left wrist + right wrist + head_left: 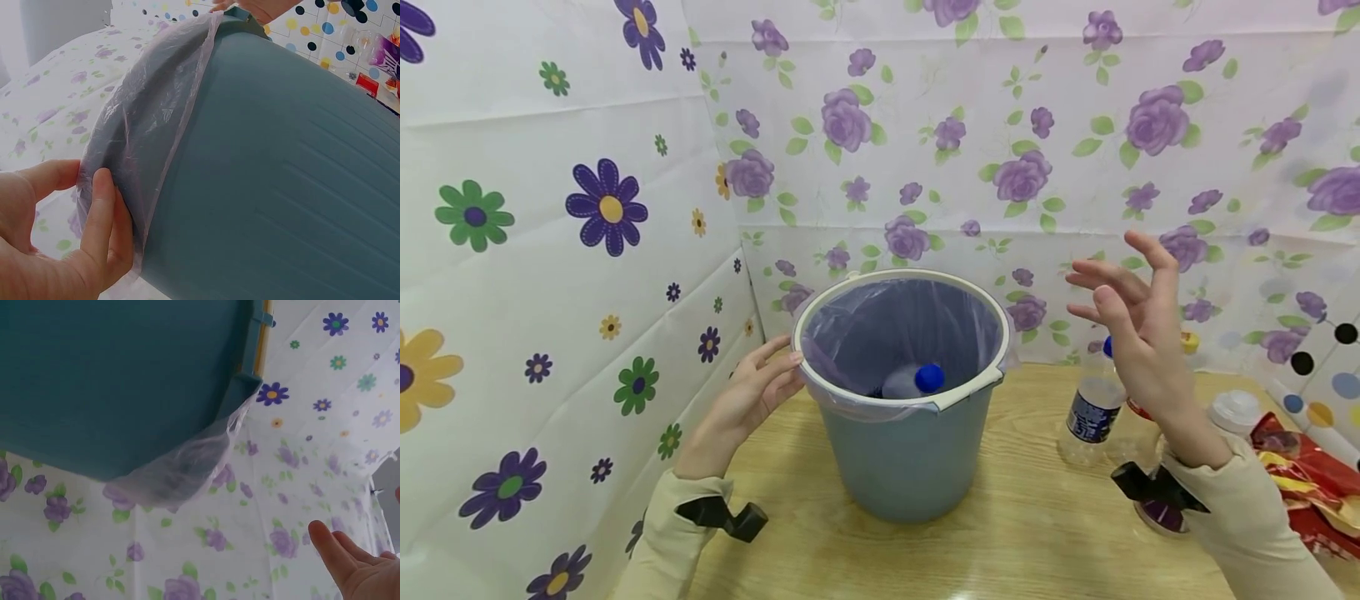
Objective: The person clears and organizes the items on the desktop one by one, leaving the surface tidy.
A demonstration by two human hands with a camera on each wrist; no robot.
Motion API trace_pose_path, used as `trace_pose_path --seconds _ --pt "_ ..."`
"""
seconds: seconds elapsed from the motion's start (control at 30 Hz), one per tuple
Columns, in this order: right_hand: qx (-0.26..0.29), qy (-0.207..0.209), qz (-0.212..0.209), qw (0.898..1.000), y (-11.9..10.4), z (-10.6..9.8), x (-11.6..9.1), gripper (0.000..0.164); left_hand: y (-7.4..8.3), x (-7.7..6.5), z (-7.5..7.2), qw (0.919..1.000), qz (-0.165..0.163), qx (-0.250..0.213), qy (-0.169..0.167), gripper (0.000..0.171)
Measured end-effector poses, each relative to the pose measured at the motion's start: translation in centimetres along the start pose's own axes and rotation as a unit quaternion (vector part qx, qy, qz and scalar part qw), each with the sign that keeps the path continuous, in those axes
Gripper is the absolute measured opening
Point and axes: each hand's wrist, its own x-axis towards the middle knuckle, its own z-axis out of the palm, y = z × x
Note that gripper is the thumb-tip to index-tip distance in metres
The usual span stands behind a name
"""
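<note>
A blue-grey bucket [906, 471] with a cream rim stands upright on the table, lined with a thin, clear pinkish plastic bag [842, 333] folded over its edge. Inside it lies a whitish bottle with a blue cap [929, 378]. My left hand [741, 404] is at the bucket's left rim; in the left wrist view its thumb and fingers [100, 212] pinch the bagged edge. Raised in the air to the right of the bucket, my right hand [1142, 342] holds nothing, its fingers spread and slightly bent. The right wrist view shows it apart from the bag's overhang [181, 469].
Right of the bucket, behind my right forearm, stands a clear bottle with a dark label [1093, 412]. Farther right are a white-lidded container [1235, 412] and a red snack packet [1303, 475]. Flower-printed sheets [925, 125] enclose the wooden table [1022, 533] at the back and left.
</note>
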Motion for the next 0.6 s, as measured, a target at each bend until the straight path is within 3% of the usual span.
trace_pose_path --seconds 0.1,0.17,0.33,0.6 --pt "-0.035 0.005 0.009 0.999 0.2 -1.1 -0.4 0.047 0.0 0.0 0.0 1.0000 -0.001 -0.002 0.002 0.072" --pt "-0.094 0.015 0.025 0.995 0.3 -1.8 -0.7 0.044 0.0 0.0 0.0 1.0000 -0.002 -0.004 0.004 0.072" --pt "-0.246 0.050 0.086 0.964 0.6 -3.4 -1.3 0.036 0.0 -0.1 0.1 1.0000 -0.003 -0.003 0.002 0.072" --pt "-0.312 0.076 0.168 0.932 2.5 -4.9 -2.3 0.041 -0.1 -0.1 0.1 1.0000 -0.004 -0.006 0.005 0.073"
